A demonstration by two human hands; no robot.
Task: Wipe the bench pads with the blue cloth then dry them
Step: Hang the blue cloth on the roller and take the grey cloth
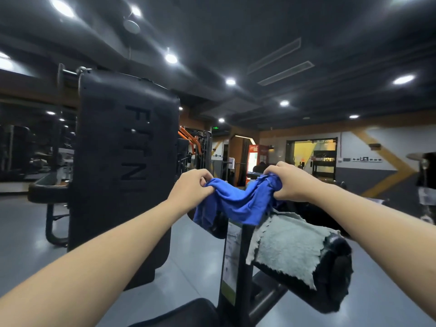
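The blue cloth (238, 201) is stretched between both hands and sags in the middle over a black roller pad. My left hand (191, 188) pinches its left end; my right hand (286, 182) grips its right end in a fist. A grey-green towel (287, 249) is draped over the black roller pad (335, 274) at the lower right. A tall black back pad (122, 166) with embossed letters stands upright to the left. A black seat pad (188, 315) shows at the bottom edge.
A black upright post with a label (232, 260) rises between the roller pads. Other gym machines stand behind, with orange arms (188, 138) in the middle distance. Grey floor (193, 256) lies between the back pad and the post.
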